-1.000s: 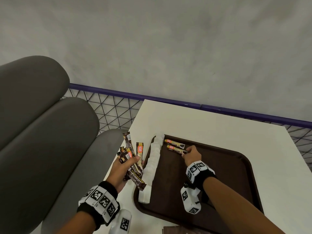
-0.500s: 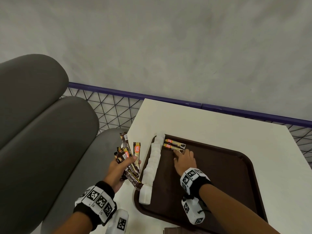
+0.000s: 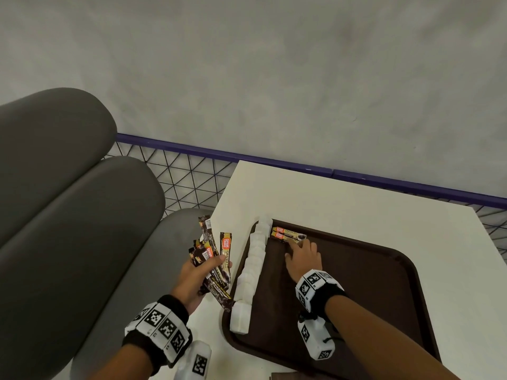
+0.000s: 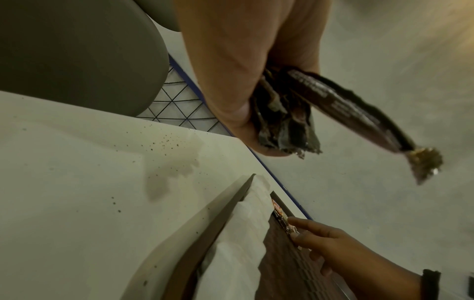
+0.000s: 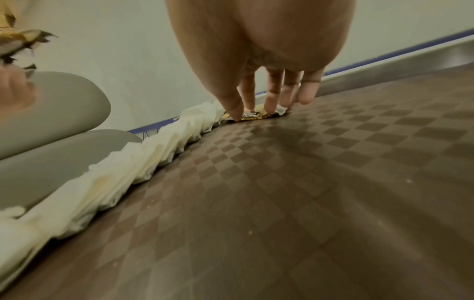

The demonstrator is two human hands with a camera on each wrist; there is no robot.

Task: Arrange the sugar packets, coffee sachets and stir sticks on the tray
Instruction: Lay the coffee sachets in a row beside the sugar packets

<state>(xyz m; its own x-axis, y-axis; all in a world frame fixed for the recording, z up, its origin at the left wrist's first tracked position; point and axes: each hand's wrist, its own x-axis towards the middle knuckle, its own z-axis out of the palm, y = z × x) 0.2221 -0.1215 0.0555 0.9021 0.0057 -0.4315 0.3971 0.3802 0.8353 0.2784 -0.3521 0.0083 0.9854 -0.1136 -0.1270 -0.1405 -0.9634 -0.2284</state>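
Observation:
A dark brown tray (image 3: 384, 272) lies on the white table (image 3: 343, 204). White sugar packets (image 3: 253, 267) run in a row along the tray's left rim. Two coffee sachets (image 3: 286, 233) lie side by side at its far left corner. My right hand (image 3: 301, 255) rests there with straight fingers (image 5: 271, 101), the tips touching the nearer sachet (image 5: 252, 116). My left hand (image 3: 197, 275) is left of the tray and grips a fanned bunch of coffee sachets (image 3: 212, 256), whose lower ends (image 4: 287, 130) stick out below the palm. No stir sticks are in view.
A grey padded seat back (image 3: 68, 201) stands to the left. A purple rail with wire mesh (image 3: 192, 174) runs behind the table. The tray's middle and right (image 5: 307, 182) are bare. Dark specks and a faint stain (image 4: 169, 168) mark the table near the tray.
My right hand went from curled at the two tray sachets to flat, fingers now straight on the nearer one. My left hand keeps its bunch and barely moved.

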